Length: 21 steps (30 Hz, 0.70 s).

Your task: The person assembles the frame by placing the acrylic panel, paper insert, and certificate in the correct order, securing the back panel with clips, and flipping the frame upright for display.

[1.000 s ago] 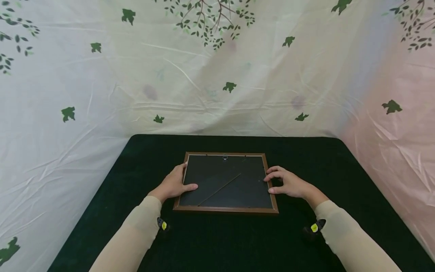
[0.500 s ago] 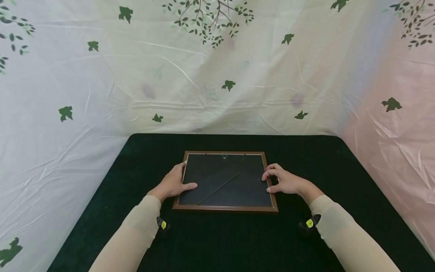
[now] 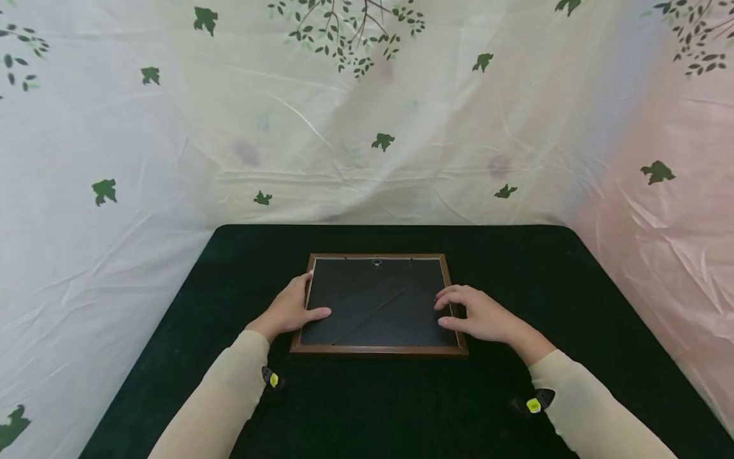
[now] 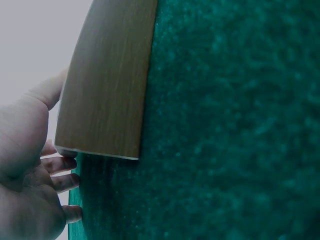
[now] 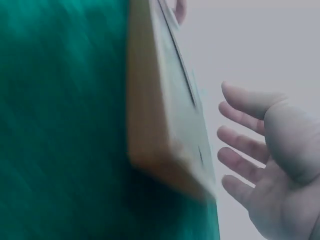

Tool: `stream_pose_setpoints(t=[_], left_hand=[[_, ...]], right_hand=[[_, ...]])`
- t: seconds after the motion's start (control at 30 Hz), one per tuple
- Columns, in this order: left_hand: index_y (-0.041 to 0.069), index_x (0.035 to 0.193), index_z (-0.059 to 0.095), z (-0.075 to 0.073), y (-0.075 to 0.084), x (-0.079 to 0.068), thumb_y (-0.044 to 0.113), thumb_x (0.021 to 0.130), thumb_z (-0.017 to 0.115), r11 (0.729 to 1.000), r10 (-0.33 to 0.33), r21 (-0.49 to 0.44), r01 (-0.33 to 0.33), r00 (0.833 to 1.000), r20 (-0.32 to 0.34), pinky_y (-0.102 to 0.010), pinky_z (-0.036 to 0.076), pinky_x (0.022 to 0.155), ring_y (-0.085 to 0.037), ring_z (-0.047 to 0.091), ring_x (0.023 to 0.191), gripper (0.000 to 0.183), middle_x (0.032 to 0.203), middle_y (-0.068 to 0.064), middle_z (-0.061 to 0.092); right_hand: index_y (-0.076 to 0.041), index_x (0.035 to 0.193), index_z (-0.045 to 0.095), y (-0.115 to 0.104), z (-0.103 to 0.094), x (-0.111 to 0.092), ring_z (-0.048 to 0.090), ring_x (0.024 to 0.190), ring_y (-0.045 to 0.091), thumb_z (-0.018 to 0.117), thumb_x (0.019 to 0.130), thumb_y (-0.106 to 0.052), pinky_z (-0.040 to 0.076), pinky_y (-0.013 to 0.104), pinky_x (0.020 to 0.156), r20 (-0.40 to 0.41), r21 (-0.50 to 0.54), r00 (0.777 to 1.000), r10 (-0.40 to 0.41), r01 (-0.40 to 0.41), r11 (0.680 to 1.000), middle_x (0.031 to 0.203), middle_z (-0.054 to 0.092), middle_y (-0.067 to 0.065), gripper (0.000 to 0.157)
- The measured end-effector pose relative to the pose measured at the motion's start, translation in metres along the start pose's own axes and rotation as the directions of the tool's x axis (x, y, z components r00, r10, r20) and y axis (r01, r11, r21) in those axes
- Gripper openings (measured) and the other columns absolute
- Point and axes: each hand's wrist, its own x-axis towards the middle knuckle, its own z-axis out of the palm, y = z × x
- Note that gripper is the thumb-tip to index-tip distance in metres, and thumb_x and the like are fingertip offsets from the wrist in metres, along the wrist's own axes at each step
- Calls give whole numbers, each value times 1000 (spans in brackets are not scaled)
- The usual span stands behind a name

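Note:
A picture frame with a brown wood-look border lies face down on the dark green cloth. Its black back panel carries a small metal hanger near the far edge and a thin diagonal line. My left hand holds the frame's left side, thumb on the panel and fingers along the outer edge. Over the right side hovers my right hand, fingers spread and slightly bent, holding nothing. The right wrist view shows this right hand apart from the blurred frame.
Green cloth covers the table, which ends at a rounded far edge. Behind and to both sides hang pale curtains printed with leaves and branches. A small dark device with a yellow mark sits at each wrist.
My right hand has come away from the frame's right edge and shifted slightly left, above the panel. My left hand keeps its place on the left side.

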Motion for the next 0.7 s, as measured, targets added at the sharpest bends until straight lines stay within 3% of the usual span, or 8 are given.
stream_pose_setpoints(t=[0.07, 0.17, 0.4, 0.7], left_hand=[[8, 153, 13, -2, 0, -1, 62, 74, 72, 1000, 5, -3, -5, 1000, 1, -56, 29, 108, -37, 30, 137, 113, 154, -19, 23], [7, 153, 12, -3, 0, -1, 63, 75, 72, 1000, 8, -3, -8, 1000, 9, -56, 29, 108, -37, 30, 137, 113, 154, -20, 23], [9, 153, 13, -2, 1, 1, 63, 74, 72, 1000, -12, -3, 12, 1000, 13, -56, 29, 108, -36, 31, 137, 113, 154, -19, 23], [8, 153, 13, -2, 2, -1, 64, 74, 71, 1000, -14, 11, 14, 1000, 13, -56, 28, 108, -36, 30, 138, 113, 154, -19, 22]], right_hand=[[-23, 110, 69, -15, 10, -1, 49, 124, 27, 69, 89, -37, 41, 52, 99, 5, -71, 997, -71, 72, 995, 131, 57, 1, 25], [-24, 112, 69, -25, 25, -2, 48, 126, 26, 69, 89, -37, 41, 51, 100, 26, -133, 994, -109, 111, 985, 133, 56, 0, 26], [-23, 112, 69, -22, 43, -4, 45, 128, 24, 72, 87, -33, 40, 51, 101, -30, -133, 994, -102, 98, 986, 134, 54, -2, 28], [-31, 102, 69, -16, 53, 0, 49, 121, 17, 75, 82, -36, 42, 47, 99, -104, -134, 991, -85, 71, 989, 127, 57, -8, 21]])
